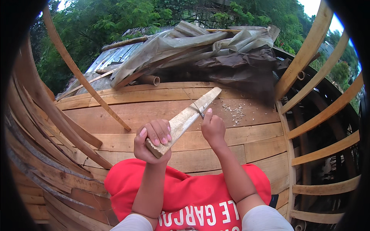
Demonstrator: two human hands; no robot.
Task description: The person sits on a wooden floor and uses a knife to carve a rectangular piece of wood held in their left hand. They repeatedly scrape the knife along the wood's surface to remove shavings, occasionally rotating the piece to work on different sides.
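Wooden bar (184, 120) over plank floor (266, 148), leafy trees (111, 30) beyond

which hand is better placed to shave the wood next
Likely the right hand: it grips the knife, whose blade reaches across the wood. The left hand is wrapped around the wood's near end, so it seems better placed to steady it.

Lit by diffuse daylight. Washes out to white in the sky (310, 6) between one and two o'clock. Sinks into murk, smudged and soft-edged, along the dark plastic sheeting (246, 63) at two. Curves the wooden battens (326, 150) from two to four, then drops into black at the rim. Looks fairly sharp near centre.
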